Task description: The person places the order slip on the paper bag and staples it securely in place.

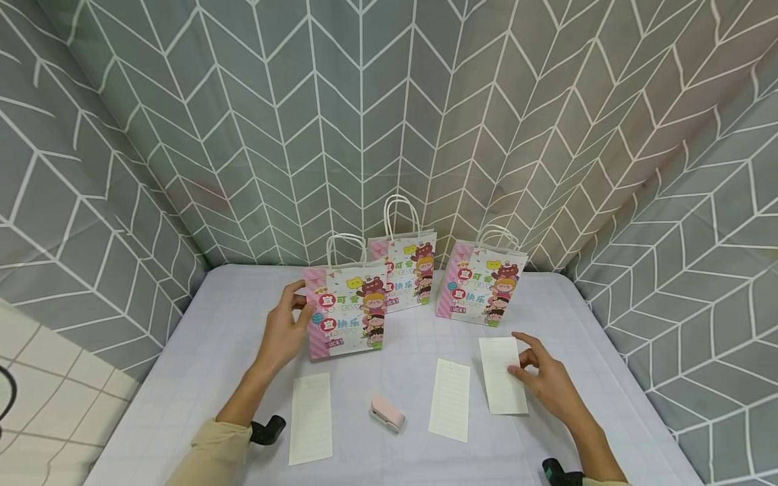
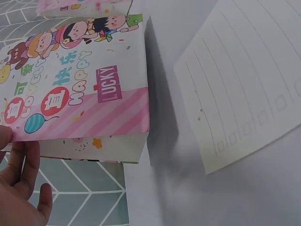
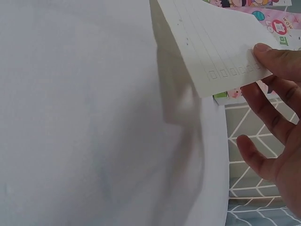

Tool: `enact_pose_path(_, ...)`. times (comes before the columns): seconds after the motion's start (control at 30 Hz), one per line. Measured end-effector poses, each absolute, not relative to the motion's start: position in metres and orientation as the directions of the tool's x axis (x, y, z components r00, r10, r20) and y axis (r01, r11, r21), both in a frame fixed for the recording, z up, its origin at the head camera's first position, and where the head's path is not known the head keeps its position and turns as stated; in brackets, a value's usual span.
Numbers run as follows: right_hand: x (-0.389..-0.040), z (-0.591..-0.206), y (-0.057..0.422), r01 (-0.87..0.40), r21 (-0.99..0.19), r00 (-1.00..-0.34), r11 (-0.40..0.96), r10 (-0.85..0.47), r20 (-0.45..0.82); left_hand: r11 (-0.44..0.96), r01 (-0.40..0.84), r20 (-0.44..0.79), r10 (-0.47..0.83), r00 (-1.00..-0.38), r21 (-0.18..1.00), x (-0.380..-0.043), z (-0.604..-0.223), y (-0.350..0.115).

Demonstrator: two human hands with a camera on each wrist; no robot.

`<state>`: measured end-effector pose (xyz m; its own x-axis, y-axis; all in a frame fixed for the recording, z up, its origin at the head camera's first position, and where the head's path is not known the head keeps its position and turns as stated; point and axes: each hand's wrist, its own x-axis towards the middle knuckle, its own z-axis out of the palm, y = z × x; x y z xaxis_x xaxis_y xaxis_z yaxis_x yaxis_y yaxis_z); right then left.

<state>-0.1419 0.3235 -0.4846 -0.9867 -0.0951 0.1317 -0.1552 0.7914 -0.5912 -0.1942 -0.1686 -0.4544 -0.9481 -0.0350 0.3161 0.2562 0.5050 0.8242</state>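
Note:
My left hand (image 1: 287,324) pinches the left side of a pink and white paper gift bag (image 1: 346,310) with white handles and cartoon figures. In the left wrist view the thumb lies on the front of the bag (image 2: 84,89), the fingers at its side edge. My right hand (image 1: 545,374) holds a lined checklist sheet (image 1: 502,378) by its right edge, between thumb and fingers. The right wrist view has this sheet (image 3: 211,47) raised over the table, casting a shadow. Another lined sheet (image 1: 450,399) lies just left of it, and a third (image 1: 311,418) lies below the held bag.
A small pink stapler (image 1: 387,413) lies between the two flat sheets. Two more matching gift bags stand behind, one at the middle (image 1: 406,270) and one at the right (image 1: 480,283). A patterned grey curtain (image 1: 365,121) surrounds the white-covered table (image 1: 213,324).

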Motion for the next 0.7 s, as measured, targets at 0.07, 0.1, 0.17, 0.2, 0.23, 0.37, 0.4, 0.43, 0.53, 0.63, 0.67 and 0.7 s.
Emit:
enact_pose_path(0.07,-0.142,-0.483,0.322,-0.153,-0.595,-0.987,0.789,-0.091,0.133,0.499,0.256,0.313,-0.033,-0.949,0.828,-0.194,-0.454,-0.166)
enact_pose_path(0.1,-0.142,-0.483,0.321,-0.151,-0.598,-0.987,0.787,-0.089,0.133,0.495,0.257,0.312,-0.031,-0.949,0.830,-0.194,-0.454,-0.165)
enact_pose_path(0.17,-0.142,-0.482,0.320,-0.148,-0.603,-0.988,0.784,-0.087,0.130,0.494,0.260,0.314,-0.027,-0.949,0.830,-0.194,-0.455,-0.163)
enact_pose_path(0.2,-0.142,-0.481,0.320,-0.147,-0.605,-0.988,0.783,-0.086,0.129,0.493,0.262,0.315,-0.025,-0.949,0.830,-0.195,-0.455,-0.162)
enact_pose_path(0.23,-0.142,-0.481,0.319,-0.145,-0.607,-0.988,0.781,-0.084,0.127,0.490,0.264,0.314,-0.022,-0.949,0.831,-0.195,-0.455,-0.161)
enact_pose_path(0.37,-0.141,-0.478,0.318,-0.142,-0.619,-0.989,0.773,-0.081,0.125,0.483,0.278,0.325,-0.014,-0.946,0.830,-0.195,-0.457,-0.157)
enact_pose_path(0.4,-0.141,-0.478,0.318,-0.141,-0.621,-0.989,0.771,-0.080,0.125,0.480,0.283,0.329,-0.012,-0.944,0.831,-0.195,-0.457,-0.156)
enact_pose_path(0.43,-0.141,-0.477,0.318,-0.141,-0.623,-0.989,0.770,-0.080,0.125,0.477,0.288,0.334,-0.011,-0.943,0.830,-0.195,-0.457,-0.155)
enact_pose_path(0.53,-0.142,-0.475,0.316,-0.144,-0.632,-0.988,0.762,-0.078,0.132,0.467,0.295,0.338,-0.008,-0.941,0.834,-0.195,-0.457,-0.151)
enact_pose_path(0.63,-0.143,-0.474,0.314,-0.149,-0.644,-0.987,0.750,-0.074,0.143,0.459,0.293,0.331,-0.003,-0.944,0.839,-0.196,-0.457,-0.148)
enact_pose_path(0.67,-0.144,-0.473,0.313,-0.151,-0.648,-0.986,0.746,-0.072,0.148,0.458,0.290,0.326,0.000,-0.945,0.841,-0.196,-0.457,-0.147)
enact_pose_path(0.7,-0.144,-0.472,0.312,-0.153,-0.654,-0.986,0.741,-0.070,0.152,0.456,0.287,0.322,0.002,-0.947,0.842,-0.196,-0.457,-0.146)
